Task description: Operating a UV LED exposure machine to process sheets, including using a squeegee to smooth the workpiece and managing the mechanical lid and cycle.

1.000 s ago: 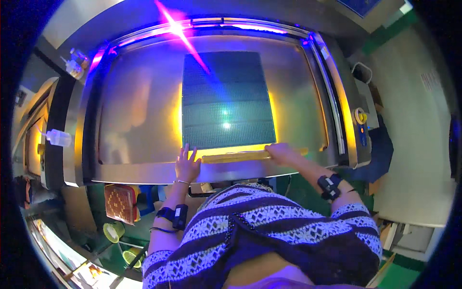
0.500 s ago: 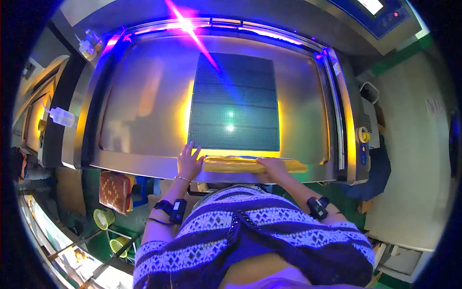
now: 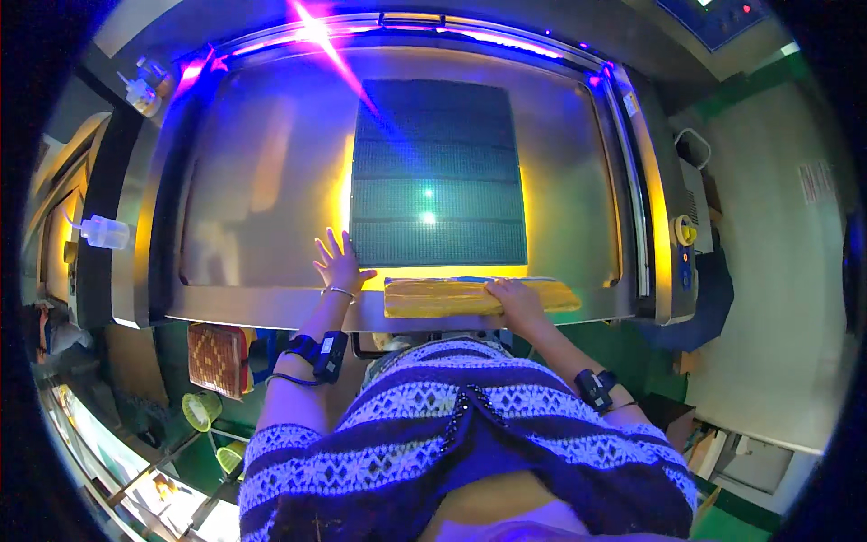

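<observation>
A dark green rectangular panel with a fine grid pattern point(image 3: 438, 172) lies flat on the machine's metal bed point(image 3: 244, 208), and yellow light glows along its edges. My left hand point(image 3: 340, 266) is at the panel's near left corner, fingers spread and holding nothing. Along the bed's front edge lies a long yellow bar point(image 3: 433, 297), perhaps wrapped in tape or film; its exact kind cannot be made out. My right hand point(image 3: 519, 303) closes over the middle of this bar from the near side, fingertips on its top.
Violet light shines from a strip point(image 3: 506, 41) along the bed's far edge. At the right stands a yellow knob point(image 3: 686, 233) on the machine's side. Squeeze bottles, one of them clear point(image 3: 104, 232), stand at the left. A red-brown patterned seat point(image 3: 218, 359) is below left.
My left hand has shifted slightly left and away from me, its fingers spreading wider. My right hand stays on the yellow bar. The whole view has tilted a little.
</observation>
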{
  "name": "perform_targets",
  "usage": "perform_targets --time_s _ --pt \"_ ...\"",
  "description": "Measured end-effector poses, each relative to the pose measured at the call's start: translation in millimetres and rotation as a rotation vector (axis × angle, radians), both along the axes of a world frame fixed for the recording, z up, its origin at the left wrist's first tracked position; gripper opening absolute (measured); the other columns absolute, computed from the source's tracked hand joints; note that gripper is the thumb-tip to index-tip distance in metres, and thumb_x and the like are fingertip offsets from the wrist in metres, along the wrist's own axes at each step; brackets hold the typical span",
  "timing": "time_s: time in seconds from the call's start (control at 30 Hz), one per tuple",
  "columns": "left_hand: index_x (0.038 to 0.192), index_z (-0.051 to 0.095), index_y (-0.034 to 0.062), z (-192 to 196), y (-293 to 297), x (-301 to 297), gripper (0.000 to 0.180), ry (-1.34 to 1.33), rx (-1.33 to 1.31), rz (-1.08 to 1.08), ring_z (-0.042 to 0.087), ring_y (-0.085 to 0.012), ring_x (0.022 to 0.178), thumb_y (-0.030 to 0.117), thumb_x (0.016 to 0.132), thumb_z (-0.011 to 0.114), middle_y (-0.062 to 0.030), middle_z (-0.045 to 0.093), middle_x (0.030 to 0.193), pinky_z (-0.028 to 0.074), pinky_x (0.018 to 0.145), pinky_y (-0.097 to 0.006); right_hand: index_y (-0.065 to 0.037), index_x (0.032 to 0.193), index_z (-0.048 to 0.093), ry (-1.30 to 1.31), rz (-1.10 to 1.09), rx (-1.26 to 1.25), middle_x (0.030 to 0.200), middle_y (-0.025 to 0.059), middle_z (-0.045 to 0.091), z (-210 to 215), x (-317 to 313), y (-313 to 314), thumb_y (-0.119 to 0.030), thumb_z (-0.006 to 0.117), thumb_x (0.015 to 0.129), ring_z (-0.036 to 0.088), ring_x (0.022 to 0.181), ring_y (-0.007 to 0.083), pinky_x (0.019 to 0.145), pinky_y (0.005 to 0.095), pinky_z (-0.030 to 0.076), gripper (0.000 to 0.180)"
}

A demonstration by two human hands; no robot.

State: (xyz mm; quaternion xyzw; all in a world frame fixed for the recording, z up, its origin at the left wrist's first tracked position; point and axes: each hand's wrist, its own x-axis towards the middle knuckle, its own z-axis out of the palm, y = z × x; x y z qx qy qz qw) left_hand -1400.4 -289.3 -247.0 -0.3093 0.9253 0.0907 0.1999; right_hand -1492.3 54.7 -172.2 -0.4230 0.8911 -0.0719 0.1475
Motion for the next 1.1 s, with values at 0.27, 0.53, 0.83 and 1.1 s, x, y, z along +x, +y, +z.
perform_targets --time_s 0.27,0.53,0.83,1.1 --pt "0.141 0.007 0.0108 -0.6 -1.2 5.4 0.117 0.05 0.012 -0.031 -0.004 -0.0418 0.133 0.061 0.056 0.07 -0.0168 -0.008 0.146 0.023 0.095 -0.064 -0.009 0.112 0.052 0.041 0.011 -0.03 0.11 0.0149 0.056 -9.7 0.1 -0.8 -0.004 0.067 0.061 0.053 0.104 0.0313 0.089 0.0399 0.043 0.054" --pt "0.14 0.003 0.007 7.3 3.3 3.9 0.124 0.069 0.02 -0.02 -0.006 -0.0454 0.131 0.066 0.052 0.068 -0.0199 -0.01 0.145 0.021 0.094 -0.067 -0.01 0.114 0.051 0.031 -0.025 -0.039 0.115 0.0143 0.054 3.7 7.3 -5.8 -0.002 0.063 0.062 0.051 0.108 0.0322 0.091 0.0414 0.041 0.053" --pt "0.141 0.007 0.0084 6.9 2.9 3.1 0.114 0.05 0.026 -0.06 -0.004 -0.0431 0.132 0.066 0.06 0.063 -0.0179 -0.006 0.146 0.02 0.096 -0.065 -0.011 0.113 0.051 0.006 -0.053 -0.025 0.115 0.0142 0.054 0.9 8.5 -1.7 -0.004 0.062 0.064 0.05 0.109 0.0328 0.092 0.0424 0.039 0.051" --pt "0.136 0.028 0.0189 -39.4 -85.7 -37.7 0.065 0.415 -0.352 0.107 0.013 -0.0365 0.133 0.056 0.084 0.039 -0.0127 0.014 0.145 0.025 0.096 -0.062 -0.011 0.112 0.051 0.137 -0.024 -0.057 0.114 0.015 0.054 -18.0 7.3 4.3 -0.008 0.061 0.067 0.051 0.107 0.0344 0.09 0.0434 0.042 0.047"
